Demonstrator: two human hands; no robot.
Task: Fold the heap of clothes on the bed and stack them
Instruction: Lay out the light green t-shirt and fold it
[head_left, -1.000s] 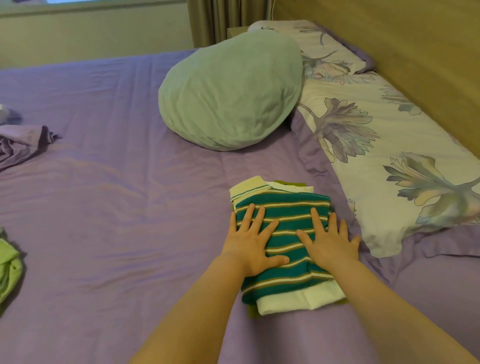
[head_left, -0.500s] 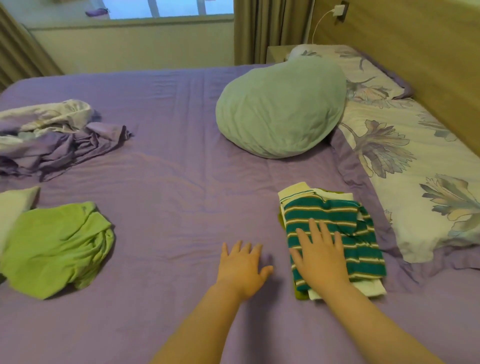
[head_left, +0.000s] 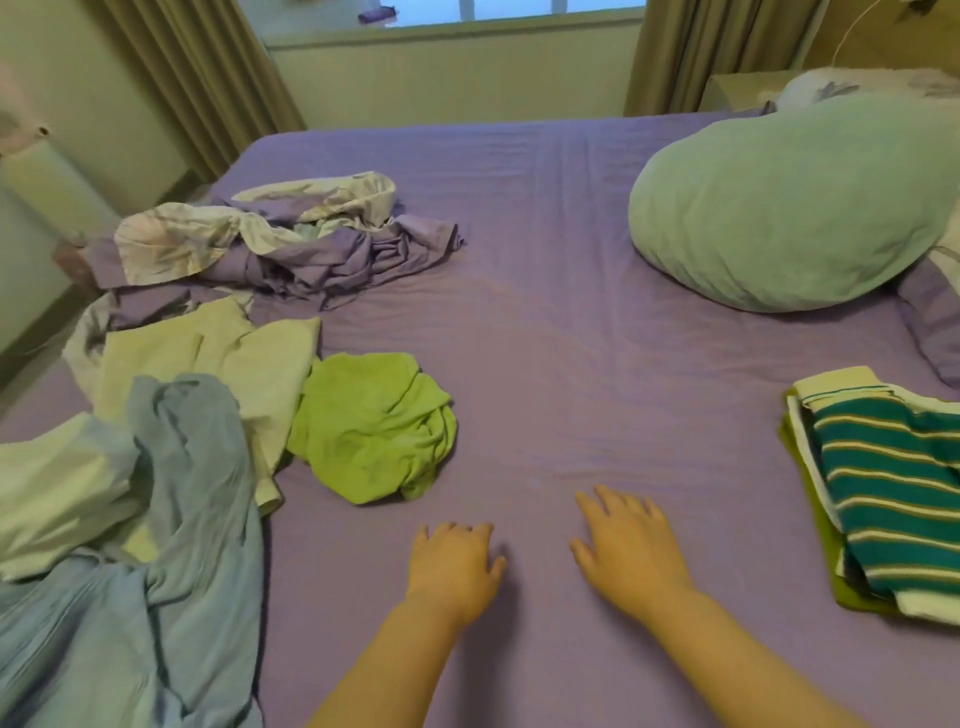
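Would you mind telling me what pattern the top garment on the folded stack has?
The top garment has teal and white horizontal stripes, seen best in the head view.

Dim, greenish cast; window (head_left: 524, 8) backlight (soft motion blur), edges warped w/ wide-angle.

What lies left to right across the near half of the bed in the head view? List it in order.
blue garment → lime green garment → left hand → right hand → folded stack topped by the striped shirt.
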